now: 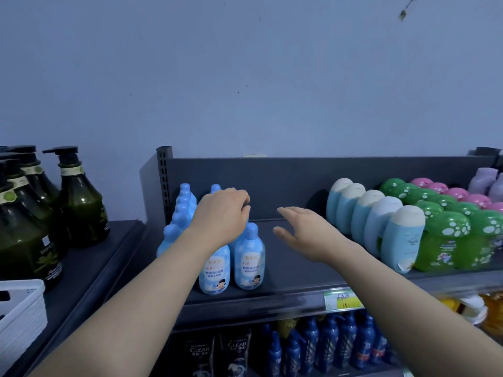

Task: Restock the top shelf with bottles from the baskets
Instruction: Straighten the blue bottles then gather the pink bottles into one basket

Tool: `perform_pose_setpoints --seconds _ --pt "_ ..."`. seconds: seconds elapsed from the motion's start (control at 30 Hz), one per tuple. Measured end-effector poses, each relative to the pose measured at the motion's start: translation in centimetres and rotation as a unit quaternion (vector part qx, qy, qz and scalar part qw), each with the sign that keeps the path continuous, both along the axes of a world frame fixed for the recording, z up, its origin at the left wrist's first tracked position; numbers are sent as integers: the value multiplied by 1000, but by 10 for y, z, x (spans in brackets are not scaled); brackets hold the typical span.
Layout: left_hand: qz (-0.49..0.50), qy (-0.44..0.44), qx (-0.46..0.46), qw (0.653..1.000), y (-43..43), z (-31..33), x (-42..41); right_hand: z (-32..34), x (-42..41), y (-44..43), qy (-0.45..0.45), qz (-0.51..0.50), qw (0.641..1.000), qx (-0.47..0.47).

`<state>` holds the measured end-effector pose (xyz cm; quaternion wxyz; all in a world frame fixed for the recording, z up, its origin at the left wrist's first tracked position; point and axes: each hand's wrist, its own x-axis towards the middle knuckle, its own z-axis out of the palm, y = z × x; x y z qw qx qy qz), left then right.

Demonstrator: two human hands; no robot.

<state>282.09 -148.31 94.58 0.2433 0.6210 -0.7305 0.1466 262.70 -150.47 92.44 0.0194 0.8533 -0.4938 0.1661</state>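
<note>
Several light blue bottles (250,257) with cartoon labels stand in rows at the left end of the dark top shelf (294,257). My left hand (223,213) reaches over them, its fingers curled down around the top of a bottle in the row behind the front pair. That bottle's cap is hidden by the hand. My right hand (302,232) hovers with spread fingers above the bare stretch of shelf just right of the blue bottles and holds nothing.
Pale blue bottles with cream caps (402,240), green mushroom-cap bottles (441,240) and pink ones (457,193) fill the shelf's right side. Dark green pump bottles (79,202) stand on the neighbouring shelf at left, above a white basket (19,308). Dark blue bottles (326,346) line the shelf below.
</note>
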Motion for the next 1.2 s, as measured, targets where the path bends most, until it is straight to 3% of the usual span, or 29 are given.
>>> perform_pose_setpoints --seconds 0.3,0.67,0.93,1.2 --pt "-161 -18 0 987 -18 -18 -119 -23 -111 26 -5 -131 991 -13" --pt "-374 -48 66 924 5 -97 -363 -92 -336 131 -8 -343 935 86" --pt "-433 -92 160 882 29 -183 -534 -163 -505 193 -32 -438 885 152" --pt "-415 -134 302 847 34 -300 -645 -275 -624 221 -80 -498 824 260"
